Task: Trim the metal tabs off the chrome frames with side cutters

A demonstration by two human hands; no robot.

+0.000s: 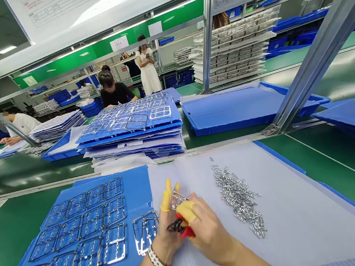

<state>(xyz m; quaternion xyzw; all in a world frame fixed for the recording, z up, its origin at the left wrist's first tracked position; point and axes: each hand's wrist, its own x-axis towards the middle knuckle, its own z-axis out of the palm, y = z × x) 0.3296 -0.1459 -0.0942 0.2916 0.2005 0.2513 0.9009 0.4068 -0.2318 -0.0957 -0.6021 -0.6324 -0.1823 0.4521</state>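
My left hand (165,226), with yellow finger cots, is closed on a shiny chrome sprue frame (178,198), mostly hidden by the fingers. In my right hand (208,228), also with yellow cots, sit red-handled pliers (187,231), close against the left palm; their jaws cannot be made out. To the right, a heap of small silver pieces (238,197) lies on a translucent white sheet (292,213). Left of my hands, several chrome sprue frames (86,258) rest in rows on a blue board (134,179). One more frame (142,232) lies beside my left wrist.
Behind the bench edge stands a stack of blue boards (131,133) topped with more frames. A blue tray (234,111) sits right of it. A slanting metal post (318,45) rises at the right. Several people are across the benches, one a person in black (116,93).
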